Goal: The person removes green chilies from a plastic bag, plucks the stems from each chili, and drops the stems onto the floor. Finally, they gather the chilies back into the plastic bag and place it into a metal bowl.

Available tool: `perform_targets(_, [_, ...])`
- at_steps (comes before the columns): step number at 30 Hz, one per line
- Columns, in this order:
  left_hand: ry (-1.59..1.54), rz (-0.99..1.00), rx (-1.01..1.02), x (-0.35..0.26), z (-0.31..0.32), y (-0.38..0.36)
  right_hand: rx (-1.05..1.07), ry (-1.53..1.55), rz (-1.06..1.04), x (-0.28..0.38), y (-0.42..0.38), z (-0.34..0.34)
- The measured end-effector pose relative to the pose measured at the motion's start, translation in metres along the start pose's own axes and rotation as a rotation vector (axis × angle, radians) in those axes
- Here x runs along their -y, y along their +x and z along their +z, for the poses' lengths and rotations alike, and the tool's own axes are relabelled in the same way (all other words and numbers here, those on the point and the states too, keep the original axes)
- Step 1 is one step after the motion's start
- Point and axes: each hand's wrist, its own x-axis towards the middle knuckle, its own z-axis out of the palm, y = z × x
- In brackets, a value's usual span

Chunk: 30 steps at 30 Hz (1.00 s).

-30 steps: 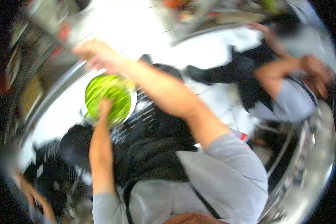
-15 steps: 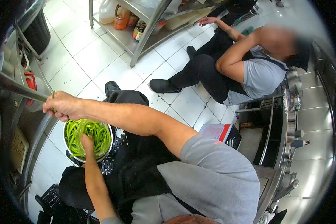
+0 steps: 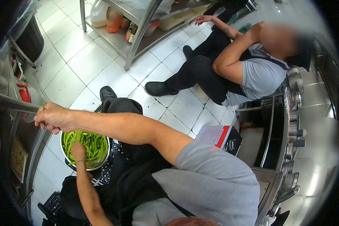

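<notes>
My right hand (image 3: 53,117) is raised left of the pot, fingers closed on a thin green pod, likely a chili pepper (image 3: 44,106), whose tip sticks out above the fist. Below that arm, a round white-rimmed pot (image 3: 108,150) rests by my lap, full of long, bright green chili peppers (image 3: 92,142). Clear plastic film shows among them. My left hand (image 3: 78,151) reaches down into the pile, and its fingertips are hidden among the peppers.
A steel table with a tubular rail (image 3: 15,101) runs along the left. Ahead stands a steel shelf (image 3: 139,39) with jugs and jars. A seated person (image 3: 252,71) is at the upper right, beside a scale-like box with a red edge (image 3: 218,137). Stove equipment (image 3: 265,132) lines the right.
My left hand has shifted left and upward in the pot, over the peppers. My right hand, still closed on the green pod, sits slightly farther left and lower. The whole view has shifted slightly.
</notes>
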Motion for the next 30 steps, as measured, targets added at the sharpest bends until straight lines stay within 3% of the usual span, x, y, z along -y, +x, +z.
perform_targets(3, [0.001, 0.137, 0.040, 0.009, -0.100, -0.017, -0.012, 0.030, -0.008, 0.002, -0.002, -0.004])
perform_targets(4, [0.025, 0.085, 0.120, 0.019, -0.127, -0.014, -0.035, 0.002, -0.024, 0.003, -0.003, -0.005])
perform_targets(5, [0.066, 0.062, 0.074, 0.028, -0.151, -0.016, -0.054, -0.021, -0.038, 0.004, -0.003, -0.007])
perform_targets(7, [-0.180, 0.122, 0.142, 0.074, -0.177, -0.009, -0.067, -0.043, -0.044, 0.001, 0.000, -0.009])
perform_targets(9, [-0.346, 0.121, -0.083, 0.070, -0.237, -0.031, -0.077, -0.072, -0.082, 0.004, -0.001, -0.016])
perform_targets(11, [-0.668, 0.005, -0.054, 0.071, -0.260, -0.037, -0.116, -0.148, -0.097, 0.005, -0.003, -0.016])
perform_targets(13, [-1.142, -0.017, -0.167, 0.066, -0.253, -0.039, -0.100, -0.143, -0.080, 0.003, -0.002, -0.019])
perform_targets(19, [-1.365, 0.092, -0.099, 0.036, -0.270, -0.039, -0.138, -0.176, -0.072, -0.001, 0.005, -0.013])
perform_targets(26, [-1.199, 0.064, -0.137, 0.029, -0.271, -0.050, -0.003, -0.416, -0.054, -0.004, 0.006, 0.001])
perform_targets(30, [-1.098, 0.043, -0.184, 0.028, -0.273, -0.056, -0.141, -0.356, -0.110, -0.013, 0.012, -0.002])
